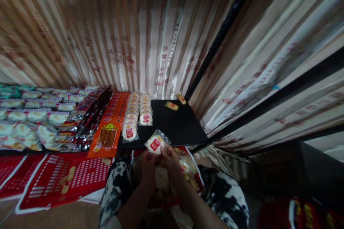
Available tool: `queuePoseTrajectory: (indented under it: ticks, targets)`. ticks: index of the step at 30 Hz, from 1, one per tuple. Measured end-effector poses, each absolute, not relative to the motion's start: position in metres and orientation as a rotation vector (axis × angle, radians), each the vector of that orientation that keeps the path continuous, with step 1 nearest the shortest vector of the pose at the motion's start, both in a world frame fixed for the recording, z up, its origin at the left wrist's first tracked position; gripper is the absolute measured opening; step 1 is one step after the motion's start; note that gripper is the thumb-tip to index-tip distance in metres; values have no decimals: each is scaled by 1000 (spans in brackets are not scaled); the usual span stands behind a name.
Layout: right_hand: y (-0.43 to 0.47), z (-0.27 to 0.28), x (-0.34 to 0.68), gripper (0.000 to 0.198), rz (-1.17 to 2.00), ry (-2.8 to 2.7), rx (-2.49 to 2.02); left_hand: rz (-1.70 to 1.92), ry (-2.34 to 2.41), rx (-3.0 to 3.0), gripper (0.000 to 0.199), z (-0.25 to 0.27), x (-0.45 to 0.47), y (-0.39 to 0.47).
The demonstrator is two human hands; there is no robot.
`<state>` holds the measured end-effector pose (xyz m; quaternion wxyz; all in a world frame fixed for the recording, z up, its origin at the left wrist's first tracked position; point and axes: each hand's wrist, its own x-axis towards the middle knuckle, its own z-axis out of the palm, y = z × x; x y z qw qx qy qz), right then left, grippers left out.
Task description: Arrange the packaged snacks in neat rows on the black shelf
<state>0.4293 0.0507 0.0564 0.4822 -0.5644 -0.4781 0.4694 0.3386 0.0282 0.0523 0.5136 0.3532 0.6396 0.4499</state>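
Observation:
A round white cracker in a clear packet with a red label (156, 144) is held between both hands, just in front of the black shelf's edge. My left hand (148, 159) grips its lower left side, fingers closed. My right hand (170, 154) pinches its lower right corner. Below my hands, between the knees, sits a red container (199, 176) with more wrapped snacks inside, partly hidden by my arms. On the shelf beyond, two rows of similar round packets (129, 132) (146, 118) stand overlapping one another.
The black shelf (172, 125) also carries two small yellow packets (171, 106) (181, 98). To the left are orange snack bags (109, 128), dark red bags (88, 114) and several rows of white packets (37, 114). A dark post (215, 44) rises at the shelf's back right corner, before pleated curtains (166, 43).

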Motion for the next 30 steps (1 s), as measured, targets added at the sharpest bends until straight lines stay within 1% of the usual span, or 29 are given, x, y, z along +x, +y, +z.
queuePoseTrajectory:
  ticks: [2, 5, 8, 11, 14, 17, 22, 25, 30]
  targets:
    - [73, 60, 428, 35, 1267, -981, -1288, 1152, 1471, 696, 27, 52, 337, 34]
    - [107, 64, 428, 38, 1278, -1015, -1281, 1220, 1380, 632, 23, 52, 334, 44]
    - [136, 67, 426, 31, 1258, -1144, -1325, 1256, 1460, 776, 18, 56, 331, 56]
    - [157, 67, 419, 23, 1226, -1265, -1357, 1299, 1579, 1023, 22, 64, 327, 71]
    - [172, 65, 412, 20, 1128, -1399, -1441, 1300, 1695, 1261, 28, 71, 324, 87]
    - [184, 62, 408, 21, 942, -1513, -1555, 1230, 1798, 1385, 34, 70, 322, 100]
    - [192, 58, 403, 30, 657, -1631, -1717, 1105, 1862, 1463, 39, 64, 322, 109]
    - [190, 59, 398, 38, 608, -1644, -1759, 1034, 1882, 1505, 41, 61, 322, 109]
    - [185, 69, 392, 40, 588, -1693, -1818, 1062, 1874, 1563, 45, 55, 322, 109]
